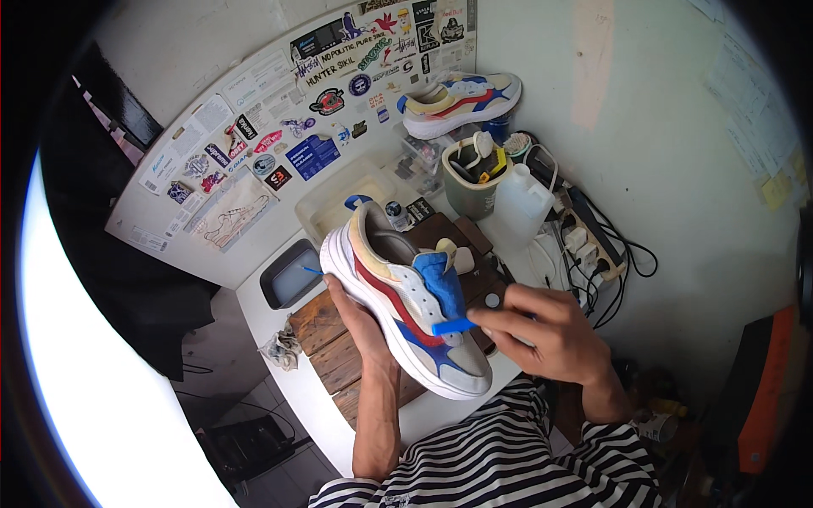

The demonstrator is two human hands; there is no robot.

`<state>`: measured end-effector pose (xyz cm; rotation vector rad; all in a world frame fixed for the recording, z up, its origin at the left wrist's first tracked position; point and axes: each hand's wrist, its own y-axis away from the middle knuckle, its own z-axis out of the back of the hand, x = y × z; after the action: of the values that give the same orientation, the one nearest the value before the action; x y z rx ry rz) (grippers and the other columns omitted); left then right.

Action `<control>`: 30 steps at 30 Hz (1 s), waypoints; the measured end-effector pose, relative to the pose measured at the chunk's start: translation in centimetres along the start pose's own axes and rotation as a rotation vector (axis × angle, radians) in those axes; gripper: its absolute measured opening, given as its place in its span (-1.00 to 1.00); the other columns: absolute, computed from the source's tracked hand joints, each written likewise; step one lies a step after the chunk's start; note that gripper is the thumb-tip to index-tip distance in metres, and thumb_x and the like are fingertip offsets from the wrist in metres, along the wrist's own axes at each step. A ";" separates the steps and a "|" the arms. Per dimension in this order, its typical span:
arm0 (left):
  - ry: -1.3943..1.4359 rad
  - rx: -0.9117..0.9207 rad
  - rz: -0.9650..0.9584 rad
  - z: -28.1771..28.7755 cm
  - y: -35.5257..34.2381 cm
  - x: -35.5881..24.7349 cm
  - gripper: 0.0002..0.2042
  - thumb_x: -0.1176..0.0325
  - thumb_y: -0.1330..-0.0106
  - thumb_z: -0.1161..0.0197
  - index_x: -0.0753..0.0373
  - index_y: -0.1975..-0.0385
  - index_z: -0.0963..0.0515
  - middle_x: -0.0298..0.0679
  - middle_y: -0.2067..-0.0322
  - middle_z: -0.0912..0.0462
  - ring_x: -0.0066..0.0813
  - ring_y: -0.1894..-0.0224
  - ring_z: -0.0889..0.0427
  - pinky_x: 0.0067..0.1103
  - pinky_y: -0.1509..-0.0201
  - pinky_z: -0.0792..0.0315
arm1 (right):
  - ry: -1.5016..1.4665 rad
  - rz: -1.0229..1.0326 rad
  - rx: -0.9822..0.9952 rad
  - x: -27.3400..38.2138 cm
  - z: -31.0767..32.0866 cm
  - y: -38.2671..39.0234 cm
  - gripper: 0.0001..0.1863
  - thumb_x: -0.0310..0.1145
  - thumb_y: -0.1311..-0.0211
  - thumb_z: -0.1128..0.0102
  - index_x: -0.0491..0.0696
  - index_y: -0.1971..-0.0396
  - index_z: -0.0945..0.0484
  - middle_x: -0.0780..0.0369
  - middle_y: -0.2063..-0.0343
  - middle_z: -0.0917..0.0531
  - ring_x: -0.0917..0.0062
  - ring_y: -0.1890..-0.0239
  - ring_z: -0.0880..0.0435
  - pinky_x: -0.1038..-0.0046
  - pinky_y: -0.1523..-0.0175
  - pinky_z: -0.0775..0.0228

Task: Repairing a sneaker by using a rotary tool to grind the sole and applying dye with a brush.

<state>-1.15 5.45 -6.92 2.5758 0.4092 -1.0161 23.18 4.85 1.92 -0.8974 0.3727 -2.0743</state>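
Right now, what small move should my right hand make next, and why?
Perhaps draw the blue tool lightly across the sneaker: your right hand already grips it at the front half, near the lace holes, while your left hand supports the sneaker.

The left hand [362,332] holds a shoe [385,292], toe to that hand's right. The right hand [546,334] pinches a blue tool [450,327] over the shoe's side. Below the left hand lies a board [326,357]; beyond the right, a jug [521,205] and another shoe [464,100].
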 end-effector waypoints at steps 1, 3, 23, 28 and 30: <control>0.012 -0.010 -0.062 -0.1 0.0 0.0 -0.28 -0.29 -0.63 0.13 0.20 -0.47 -0.33 -0.18 -0.32 -0.54 -0.29 -0.30 -0.56 -0.38 -0.45 -0.44 | -0.009 0.023 -0.001 -0.6 -1.0 -0.3 -0.65 -0.56 -0.08 -0.49 0.01 0.09 -0.81 0.33 0.48 -0.49 0.52 0.56 -0.55 0.43 0.50 -0.40; -0.021 -0.059 -0.151 -0.7 0.3 -0.5 -0.28 -0.28 -0.63 0.12 0.23 -0.48 -0.32 -0.16 -0.33 -0.53 -0.30 -0.30 -0.56 -0.38 -0.47 -0.42 | -0.083 0.073 0.108 -0.5 -1.1 0.5 -0.66 -0.54 -0.07 -0.50 0.02 0.10 -0.81 0.33 0.48 -0.49 0.53 0.57 -0.55 0.43 0.49 -0.42; -0.167 -0.114 -0.186 -1.0 0.5 -2.3 -0.20 -0.38 -0.60 0.21 0.20 -0.52 -0.25 -0.10 -0.39 -0.46 -0.25 -0.40 -0.50 -0.32 -0.52 -0.41 | -0.321 0.055 0.212 -1.2 -1.7 1.4 -0.66 -0.54 -0.12 -0.50 0.02 0.07 -0.81 0.34 0.50 -0.48 0.51 0.56 -0.49 0.38 0.46 -0.32; -0.076 -0.106 -0.163 -0.4 0.2 -2.9 -0.21 -0.34 -0.59 0.08 0.25 -0.51 -0.28 -0.13 -0.35 -0.51 -0.27 -0.34 -0.54 -0.38 -0.49 -0.40 | -0.123 -0.099 0.643 -1.9 0.3 4.6 -0.69 -0.50 -0.13 -0.52 -0.02 0.08 -0.82 0.34 0.48 -0.53 0.52 0.53 -0.58 0.37 0.43 -0.44; -0.051 -0.071 -0.162 -0.4 0.2 -2.7 -0.20 -0.35 -0.58 0.07 0.26 -0.51 -0.28 -0.12 -0.36 -0.50 -0.25 -0.35 -0.54 -0.36 -0.49 -0.40 | -0.241 -0.064 0.554 -1.3 -0.1 3.8 -0.71 -0.47 -0.17 -0.50 -0.02 0.08 -0.82 0.32 0.46 -0.56 0.50 0.53 -0.59 0.35 0.43 -0.45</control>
<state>-2.71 5.11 -4.72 2.4801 0.6373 -1.0983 25.84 3.51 -0.82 -0.8056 -0.3505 -1.9451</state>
